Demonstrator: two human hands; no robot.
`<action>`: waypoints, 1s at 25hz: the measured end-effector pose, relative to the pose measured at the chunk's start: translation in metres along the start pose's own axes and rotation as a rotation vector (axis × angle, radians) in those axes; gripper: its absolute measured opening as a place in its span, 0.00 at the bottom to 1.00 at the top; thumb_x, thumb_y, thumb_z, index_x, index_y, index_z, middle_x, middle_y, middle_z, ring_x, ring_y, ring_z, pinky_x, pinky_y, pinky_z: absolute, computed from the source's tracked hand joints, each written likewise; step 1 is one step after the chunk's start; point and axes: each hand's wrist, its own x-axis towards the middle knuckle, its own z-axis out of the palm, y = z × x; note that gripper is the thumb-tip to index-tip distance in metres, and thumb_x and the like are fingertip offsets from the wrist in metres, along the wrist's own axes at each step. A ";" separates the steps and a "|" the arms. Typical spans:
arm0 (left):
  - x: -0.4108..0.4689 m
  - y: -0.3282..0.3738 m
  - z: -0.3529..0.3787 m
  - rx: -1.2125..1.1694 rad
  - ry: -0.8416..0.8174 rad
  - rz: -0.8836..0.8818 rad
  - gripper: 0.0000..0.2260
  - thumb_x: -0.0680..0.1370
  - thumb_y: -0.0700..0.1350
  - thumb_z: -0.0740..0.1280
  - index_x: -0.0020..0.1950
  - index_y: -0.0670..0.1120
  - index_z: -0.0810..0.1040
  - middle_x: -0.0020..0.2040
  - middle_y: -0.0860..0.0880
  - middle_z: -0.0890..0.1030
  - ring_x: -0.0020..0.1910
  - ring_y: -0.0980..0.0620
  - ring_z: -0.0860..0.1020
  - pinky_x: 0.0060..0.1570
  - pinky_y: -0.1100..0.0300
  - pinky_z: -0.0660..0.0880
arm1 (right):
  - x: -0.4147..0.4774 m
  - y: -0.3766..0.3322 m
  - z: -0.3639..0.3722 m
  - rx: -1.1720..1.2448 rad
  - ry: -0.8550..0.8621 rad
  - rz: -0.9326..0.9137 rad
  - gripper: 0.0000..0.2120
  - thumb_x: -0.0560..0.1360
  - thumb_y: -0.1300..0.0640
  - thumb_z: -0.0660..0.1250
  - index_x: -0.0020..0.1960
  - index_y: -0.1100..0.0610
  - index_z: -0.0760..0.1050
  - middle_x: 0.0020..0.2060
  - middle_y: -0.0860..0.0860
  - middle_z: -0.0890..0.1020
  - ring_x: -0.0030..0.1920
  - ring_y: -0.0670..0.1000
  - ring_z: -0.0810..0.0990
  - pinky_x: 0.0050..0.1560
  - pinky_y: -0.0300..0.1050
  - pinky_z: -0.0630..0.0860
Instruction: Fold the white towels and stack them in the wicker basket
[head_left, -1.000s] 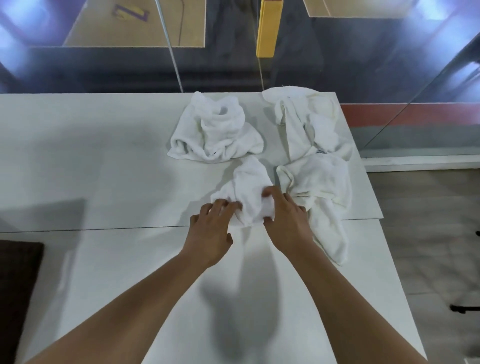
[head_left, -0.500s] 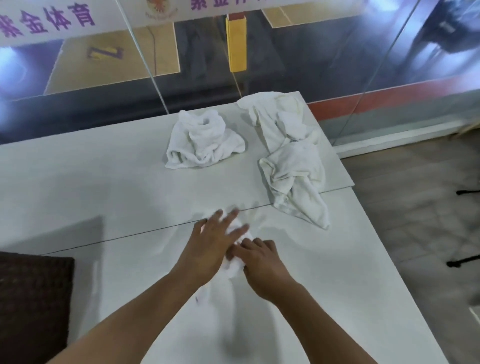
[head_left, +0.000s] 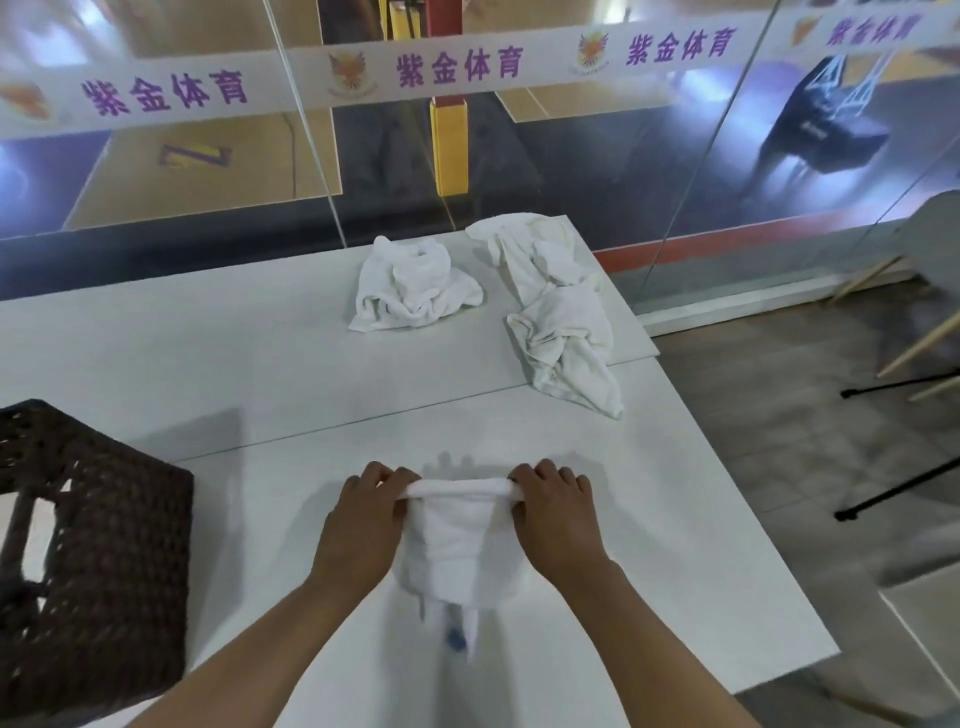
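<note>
- Here we have the white table (head_left: 234, 364), stretching wide across the view
- On its near left we spot the dark wicker basket (head_left: 104, 545), well apart from every towel
- Over at the far right corner we see a rumpled towel heap (head_left: 563, 332)
- Beside the heap, not touching it, sits a crumpled towel (head_left: 410, 286)
- Up front the working towel (head_left: 457, 540) lies on the table between both hands, with its far edge bunched into a roll
- We watch the left hand (head_left: 361, 525) pinch the roll's left end and the right hand (head_left: 558, 519) pinch its right end
</note>
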 end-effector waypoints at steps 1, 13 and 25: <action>-0.001 0.006 -0.009 -0.027 0.061 0.019 0.14 0.81 0.41 0.60 0.61 0.57 0.77 0.54 0.57 0.74 0.49 0.52 0.70 0.47 0.50 0.76 | 0.000 -0.001 -0.006 -0.020 0.052 0.018 0.12 0.65 0.60 0.75 0.47 0.53 0.79 0.35 0.50 0.77 0.32 0.54 0.75 0.37 0.47 0.68; -0.082 -0.012 -0.033 -0.312 0.209 -0.119 0.24 0.76 0.33 0.65 0.65 0.56 0.72 0.59 0.57 0.68 0.46 0.57 0.77 0.44 0.56 0.76 | -0.067 -0.025 -0.030 -0.015 -0.029 -0.083 0.17 0.73 0.57 0.67 0.61 0.47 0.74 0.42 0.46 0.80 0.43 0.53 0.80 0.43 0.48 0.66; -0.139 -0.048 0.048 -0.513 -0.288 -0.613 0.13 0.78 0.47 0.68 0.59 0.57 0.69 0.53 0.55 0.77 0.50 0.54 0.77 0.49 0.58 0.72 | -0.054 -0.031 -0.006 0.021 -0.329 -0.060 0.17 0.80 0.54 0.60 0.68 0.48 0.72 0.56 0.49 0.78 0.57 0.52 0.80 0.58 0.47 0.70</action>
